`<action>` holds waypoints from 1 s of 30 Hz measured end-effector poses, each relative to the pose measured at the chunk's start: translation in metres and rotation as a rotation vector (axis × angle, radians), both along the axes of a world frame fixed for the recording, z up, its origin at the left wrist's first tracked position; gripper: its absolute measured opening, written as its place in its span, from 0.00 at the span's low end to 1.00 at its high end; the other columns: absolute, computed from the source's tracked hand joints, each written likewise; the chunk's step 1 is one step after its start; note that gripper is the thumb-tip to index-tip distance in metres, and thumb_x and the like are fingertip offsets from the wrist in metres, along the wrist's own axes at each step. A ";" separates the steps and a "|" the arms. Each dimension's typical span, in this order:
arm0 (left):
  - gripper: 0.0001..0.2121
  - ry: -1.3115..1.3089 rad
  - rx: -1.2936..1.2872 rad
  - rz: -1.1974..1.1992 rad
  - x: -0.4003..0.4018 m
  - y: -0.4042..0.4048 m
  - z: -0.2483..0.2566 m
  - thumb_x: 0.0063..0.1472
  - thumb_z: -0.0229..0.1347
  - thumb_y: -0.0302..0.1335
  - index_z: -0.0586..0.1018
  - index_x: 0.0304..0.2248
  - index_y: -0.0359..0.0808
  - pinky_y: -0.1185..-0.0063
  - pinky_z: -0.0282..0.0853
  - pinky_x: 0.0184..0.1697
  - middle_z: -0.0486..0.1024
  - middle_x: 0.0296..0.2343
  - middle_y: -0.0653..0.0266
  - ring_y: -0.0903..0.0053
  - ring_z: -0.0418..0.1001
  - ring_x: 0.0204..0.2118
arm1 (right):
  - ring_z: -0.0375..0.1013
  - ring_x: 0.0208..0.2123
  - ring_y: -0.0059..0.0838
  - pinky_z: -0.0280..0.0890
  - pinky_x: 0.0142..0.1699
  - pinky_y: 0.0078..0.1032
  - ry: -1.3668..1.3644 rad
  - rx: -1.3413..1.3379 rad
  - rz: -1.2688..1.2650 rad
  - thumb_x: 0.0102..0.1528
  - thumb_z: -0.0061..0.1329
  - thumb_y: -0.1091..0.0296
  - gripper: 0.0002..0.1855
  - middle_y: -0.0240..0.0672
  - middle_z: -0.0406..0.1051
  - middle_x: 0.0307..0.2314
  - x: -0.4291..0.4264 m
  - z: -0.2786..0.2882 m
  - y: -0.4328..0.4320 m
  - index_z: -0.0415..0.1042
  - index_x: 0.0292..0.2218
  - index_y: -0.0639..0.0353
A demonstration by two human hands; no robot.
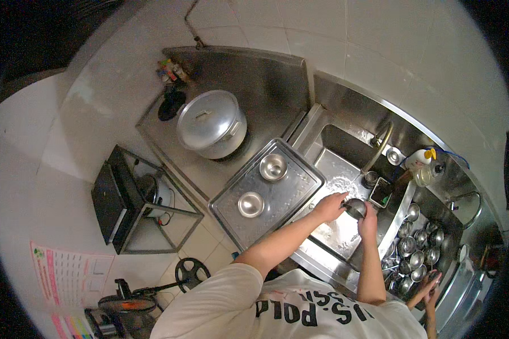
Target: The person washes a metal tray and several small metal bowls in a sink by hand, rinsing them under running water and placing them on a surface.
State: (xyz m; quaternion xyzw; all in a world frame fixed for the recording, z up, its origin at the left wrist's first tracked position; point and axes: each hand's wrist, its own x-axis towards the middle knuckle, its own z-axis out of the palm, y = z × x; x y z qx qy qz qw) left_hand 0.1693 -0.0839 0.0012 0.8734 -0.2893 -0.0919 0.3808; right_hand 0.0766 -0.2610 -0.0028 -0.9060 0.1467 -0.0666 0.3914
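Observation:
Over the stainless steel sink basin (337,163), a small metal bowl (356,208) is held tilted between both hands. My left hand (330,207) grips its left edge, with one finger pointing outward. On the opposite side, my right hand (367,220) has its fingers around the bowl. Wet, shiny patches cover the basin floor below. To the left, a metal tray (233,222) spans the edge of the counter, carrying two metal bowls, one (251,204) nearer and another (273,167) farther away.
A curved faucet (379,148) reaches over the basin, near a small rectangular container (381,193). Pump bottles (422,167) stand behind the divider. Several metal bowls (407,245) fill the right basin, where another person's hands (428,286) work. A large lidded pot (212,123) sits on the left counter.

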 end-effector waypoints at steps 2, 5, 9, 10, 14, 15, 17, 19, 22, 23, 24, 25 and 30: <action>0.14 0.016 -0.014 -0.051 0.010 0.001 0.009 0.55 0.47 0.26 0.73 0.41 0.35 0.64 0.68 0.45 0.75 0.33 0.48 0.54 0.72 0.39 | 0.72 0.40 0.48 0.67 0.46 0.35 -0.106 0.062 0.081 0.44 0.40 0.87 0.29 0.51 0.70 0.40 0.005 0.011 0.004 0.62 0.51 0.65; 0.17 0.192 0.113 -0.043 0.027 0.000 0.017 0.57 0.49 0.26 0.73 0.47 0.35 0.64 0.68 0.45 0.75 0.37 0.47 0.55 0.73 0.40 | 0.75 0.33 0.32 0.71 0.33 0.26 0.119 0.687 -0.024 0.53 0.45 0.78 0.24 0.44 0.71 0.39 0.023 -0.009 -0.001 0.61 0.52 0.65; 0.18 -0.055 -0.099 0.249 0.037 0.045 0.010 0.56 0.47 0.24 0.72 0.48 0.34 0.65 0.69 0.42 0.75 0.35 0.45 0.53 0.74 0.39 | 0.75 0.32 0.27 0.71 0.33 0.23 0.090 1.018 0.083 0.62 0.41 0.59 0.26 0.45 0.70 0.43 0.044 0.006 0.010 0.57 0.56 0.62; 0.18 0.097 -0.028 0.312 0.041 0.052 0.036 0.57 0.47 0.24 0.71 0.48 0.33 0.64 0.68 0.44 0.75 0.35 0.45 0.53 0.73 0.40 | 0.75 0.32 0.29 0.71 0.34 0.23 0.054 1.134 0.052 0.63 0.38 0.56 0.27 0.46 0.70 0.44 0.050 0.002 0.003 0.57 0.57 0.63; 0.13 0.215 -0.263 0.702 0.082 0.139 0.027 0.59 0.49 0.25 0.73 0.42 0.28 0.67 0.70 0.42 0.76 0.37 0.46 0.57 0.75 0.40 | 0.75 0.36 0.33 0.73 0.40 0.25 0.089 1.490 -0.112 0.65 0.32 0.59 0.23 0.46 0.70 0.43 0.106 -0.005 0.017 0.61 0.53 0.68; 0.12 0.237 -0.268 0.760 0.096 0.164 0.022 0.59 0.49 0.25 0.73 0.42 0.28 0.68 0.71 0.41 0.76 0.36 0.47 0.59 0.76 0.39 | 0.75 0.36 0.32 0.73 0.41 0.24 0.133 1.492 -0.140 0.64 0.34 0.61 0.21 0.45 0.71 0.41 0.119 -0.007 0.022 0.63 0.51 0.68; 0.14 0.132 -0.104 0.824 0.113 0.180 0.034 0.58 0.49 0.24 0.72 0.43 0.25 0.68 0.73 0.33 0.77 0.34 0.46 0.60 0.77 0.35 | 0.75 0.36 0.30 0.73 0.44 0.21 0.135 1.548 -0.235 0.62 0.38 0.69 0.15 0.42 0.72 0.36 0.138 -0.021 0.014 0.66 0.47 0.68; 0.14 0.271 -0.125 0.888 0.119 0.196 0.045 0.56 0.49 0.25 0.72 0.40 0.23 0.68 0.73 0.36 0.76 0.33 0.43 0.55 0.77 0.35 | 0.70 0.24 0.21 0.68 0.28 0.15 0.147 1.510 -0.279 0.59 0.46 0.68 0.12 0.36 0.72 0.28 0.151 -0.016 0.019 0.69 0.40 0.67; 0.17 0.094 0.156 0.818 0.134 0.216 0.020 0.54 0.50 0.27 0.73 0.42 0.25 0.63 0.67 0.45 0.75 0.36 0.41 0.49 0.73 0.41 | 0.53 0.11 0.14 0.45 0.13 0.16 0.203 1.379 -0.363 0.53 0.56 0.60 0.13 0.26 0.62 0.15 0.152 -0.029 0.011 0.70 0.30 0.61; 0.17 0.016 0.237 0.831 0.130 0.235 0.012 0.54 0.51 0.28 0.74 0.42 0.26 0.63 0.67 0.45 0.75 0.37 0.42 0.50 0.73 0.42 | 0.49 0.09 0.14 0.41 0.13 0.18 0.191 1.370 -0.385 0.52 0.57 0.57 0.15 0.24 0.56 0.12 0.149 -0.013 0.026 0.67 0.25 0.57; 0.17 -0.056 0.308 0.823 0.131 0.238 0.008 0.54 0.51 0.28 0.74 0.42 0.28 0.64 0.67 0.45 0.75 0.37 0.43 0.50 0.73 0.42 | 0.49 0.08 0.13 0.41 0.12 0.15 0.200 1.408 -0.399 0.53 0.54 0.56 0.15 0.19 0.52 0.10 0.145 -0.013 0.025 0.67 0.29 0.57; 0.17 -0.055 0.301 0.804 0.134 0.238 0.002 0.54 0.51 0.28 0.74 0.42 0.28 0.64 0.67 0.45 0.75 0.37 0.43 0.50 0.73 0.42 | 0.49 0.09 0.14 0.41 0.13 0.16 0.149 1.406 -0.402 0.54 0.52 0.55 0.15 0.19 0.53 0.09 0.145 -0.017 0.025 0.66 0.26 0.56; 0.16 0.064 0.435 0.765 0.116 0.211 0.033 0.55 0.52 0.29 0.75 0.42 0.31 0.64 0.67 0.46 0.75 0.39 0.44 0.51 0.72 0.43 | 0.60 0.15 0.18 0.55 0.21 0.19 0.208 1.292 -0.158 0.59 0.41 0.57 0.15 0.26 0.62 0.15 0.119 -0.058 0.008 0.73 0.31 0.58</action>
